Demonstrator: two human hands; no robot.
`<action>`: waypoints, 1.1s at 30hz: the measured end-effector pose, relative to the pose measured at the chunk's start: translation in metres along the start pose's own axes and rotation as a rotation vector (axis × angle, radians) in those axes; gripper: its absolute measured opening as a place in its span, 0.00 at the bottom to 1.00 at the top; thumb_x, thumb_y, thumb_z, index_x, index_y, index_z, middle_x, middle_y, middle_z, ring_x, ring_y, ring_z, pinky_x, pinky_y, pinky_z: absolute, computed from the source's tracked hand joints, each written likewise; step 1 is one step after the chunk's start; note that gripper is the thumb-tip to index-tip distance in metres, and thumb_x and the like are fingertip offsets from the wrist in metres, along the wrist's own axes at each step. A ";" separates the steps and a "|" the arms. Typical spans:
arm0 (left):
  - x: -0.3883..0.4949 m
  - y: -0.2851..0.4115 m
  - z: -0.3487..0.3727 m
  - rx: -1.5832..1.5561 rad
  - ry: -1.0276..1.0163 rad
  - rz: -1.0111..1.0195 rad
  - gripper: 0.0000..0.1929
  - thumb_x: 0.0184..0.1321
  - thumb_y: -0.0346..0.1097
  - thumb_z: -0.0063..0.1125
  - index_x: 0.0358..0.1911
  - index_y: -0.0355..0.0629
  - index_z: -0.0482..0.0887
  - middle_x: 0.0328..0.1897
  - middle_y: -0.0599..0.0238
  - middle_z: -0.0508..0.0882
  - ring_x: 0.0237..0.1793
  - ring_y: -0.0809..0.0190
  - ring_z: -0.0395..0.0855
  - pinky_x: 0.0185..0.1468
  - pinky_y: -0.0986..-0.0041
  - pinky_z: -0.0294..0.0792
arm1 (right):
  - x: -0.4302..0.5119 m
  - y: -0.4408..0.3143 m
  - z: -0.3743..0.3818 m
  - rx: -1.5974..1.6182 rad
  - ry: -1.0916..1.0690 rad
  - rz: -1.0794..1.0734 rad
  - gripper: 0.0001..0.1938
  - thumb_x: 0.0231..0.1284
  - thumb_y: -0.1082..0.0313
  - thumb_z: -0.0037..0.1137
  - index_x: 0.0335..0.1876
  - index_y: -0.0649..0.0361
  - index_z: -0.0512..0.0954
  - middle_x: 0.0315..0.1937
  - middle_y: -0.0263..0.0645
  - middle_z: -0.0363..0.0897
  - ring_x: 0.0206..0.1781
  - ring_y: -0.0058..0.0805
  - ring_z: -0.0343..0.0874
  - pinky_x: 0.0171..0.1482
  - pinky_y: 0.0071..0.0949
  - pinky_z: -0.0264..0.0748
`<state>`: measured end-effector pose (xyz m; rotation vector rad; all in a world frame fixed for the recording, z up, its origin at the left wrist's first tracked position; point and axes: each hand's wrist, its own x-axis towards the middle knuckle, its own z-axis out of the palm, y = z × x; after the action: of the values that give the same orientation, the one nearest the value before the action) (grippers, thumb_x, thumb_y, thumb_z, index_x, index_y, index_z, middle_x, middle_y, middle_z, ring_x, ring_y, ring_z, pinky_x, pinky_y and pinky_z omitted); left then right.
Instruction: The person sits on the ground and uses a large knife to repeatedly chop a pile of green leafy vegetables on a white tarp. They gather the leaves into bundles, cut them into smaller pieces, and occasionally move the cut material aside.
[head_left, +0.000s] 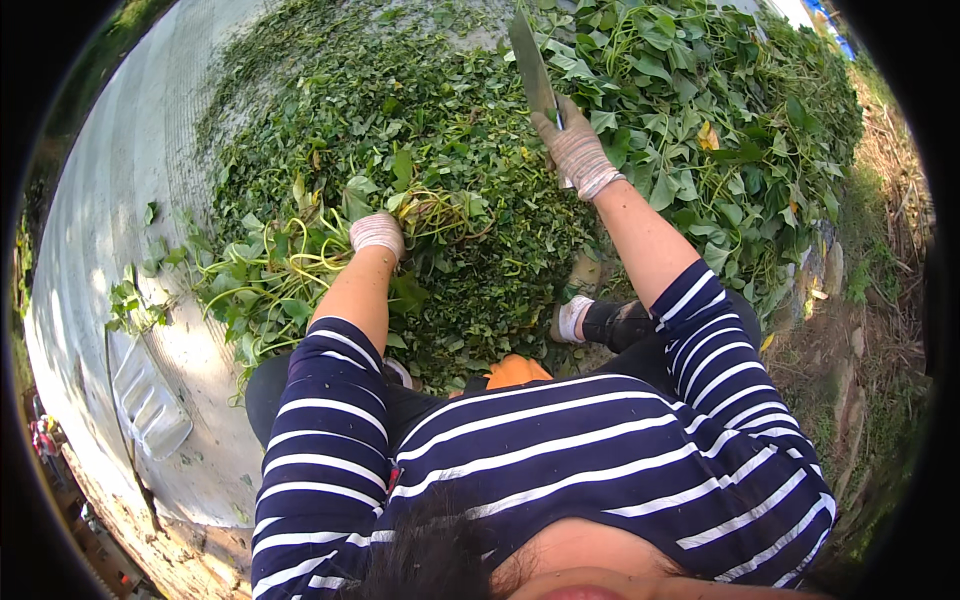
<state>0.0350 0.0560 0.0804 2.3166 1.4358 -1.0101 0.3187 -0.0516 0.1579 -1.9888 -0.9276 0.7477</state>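
In a striped knit glove, my left hand (377, 231) grips a bundle of leafy vines (300, 255). Long pale stems trail from it to the left, and cut stem ends (442, 212) stick out on its right side. My right hand (574, 146), gloved too, is wrapped around the handle of a broad-bladed cleaver (534, 67). The blade points up and away from me, above the greens and apart from the bundle. Beneath both hands spreads a wide heap of chopped leaves and stems (480, 300).
Uncut leafy vines (690, 112) are piled at the right. On the pale concrete (90, 247) to the left lies a ribbed clear plastic container (154, 405). An orange object (517, 371) shows between my legs, near my right shoe (568, 320). Dry grass and soil (877, 300) border the right side.
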 end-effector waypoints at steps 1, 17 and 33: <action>-0.001 0.003 -0.004 0.064 0.015 0.053 0.12 0.56 0.36 0.65 0.43 0.48 0.91 0.49 0.58 0.90 0.49 0.53 0.89 0.46 0.62 0.79 | -0.001 -0.038 -0.014 0.260 0.046 -0.167 0.25 0.68 0.56 0.60 0.64 0.60 0.69 0.37 0.41 0.81 0.23 0.28 0.76 0.24 0.29 0.75; 0.002 0.002 0.026 -0.053 -0.101 -0.027 0.15 0.54 0.43 0.70 0.45 0.50 0.92 0.49 0.64 0.90 0.50 0.57 0.89 0.46 0.64 0.79 | -0.101 0.028 0.085 -0.277 -0.229 -0.077 0.20 0.68 0.58 0.45 0.61 0.59 0.72 0.40 0.60 0.82 0.46 0.58 0.81 0.51 0.50 0.75; 0.014 0.002 0.018 -0.042 -0.212 0.021 0.18 0.57 0.44 0.66 0.51 0.51 0.89 0.54 0.65 0.88 0.52 0.59 0.88 0.49 0.63 0.79 | -0.101 0.030 0.105 -0.171 -0.211 -0.003 0.19 0.69 0.55 0.48 0.58 0.56 0.76 0.39 0.57 0.82 0.44 0.54 0.82 0.49 0.44 0.76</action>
<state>0.0331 0.0555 0.0574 2.1181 1.3336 -1.1682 0.1931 -0.1023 0.0969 -2.0832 -1.1520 0.9163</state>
